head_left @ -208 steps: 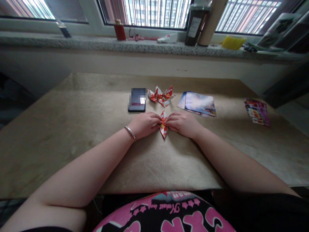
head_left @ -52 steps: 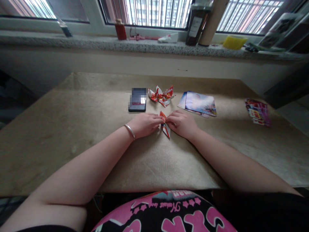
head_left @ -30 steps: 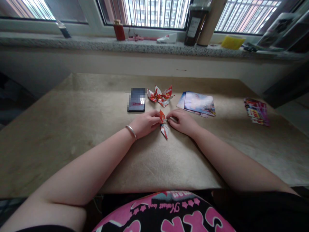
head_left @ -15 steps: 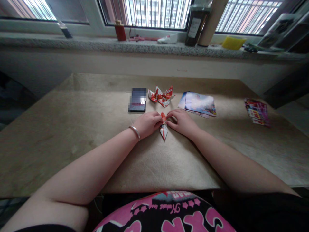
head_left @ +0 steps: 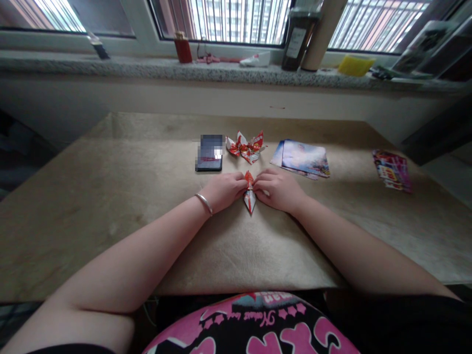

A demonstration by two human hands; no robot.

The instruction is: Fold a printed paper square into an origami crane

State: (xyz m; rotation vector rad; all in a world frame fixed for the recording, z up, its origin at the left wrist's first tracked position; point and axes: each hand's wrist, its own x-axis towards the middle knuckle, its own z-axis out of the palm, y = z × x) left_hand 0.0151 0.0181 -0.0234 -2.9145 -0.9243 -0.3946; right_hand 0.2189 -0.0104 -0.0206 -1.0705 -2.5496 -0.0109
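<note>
A narrow folded paper piece [head_left: 250, 200], red and white with a pointed near end, lies on the table between my hands. My left hand [head_left: 225, 189] pinches its left side near the middle, fingers bent. From the right, my right hand [head_left: 278, 189] closes its fingertips on the opposite side. The far tip shows between my fingers, while the spots under the fingertips are hidden. Just beyond, a red-and-white folded paper figure [head_left: 245, 147] with several pointed petals rests on the tabletop.
A phone [head_left: 209, 153] lies left of the petalled figure. To its right is a small stack of picture cards [head_left: 305, 158]; farther right sit colourful printed papers [head_left: 393, 171]. The tan table [head_left: 110, 216] meets a wall under a stone windowsill [head_left: 143, 66] holding bottles and small items.
My right hand's fingers have drawn closer together against the paper's right side. My left hand stays at nearly the same place.
</note>
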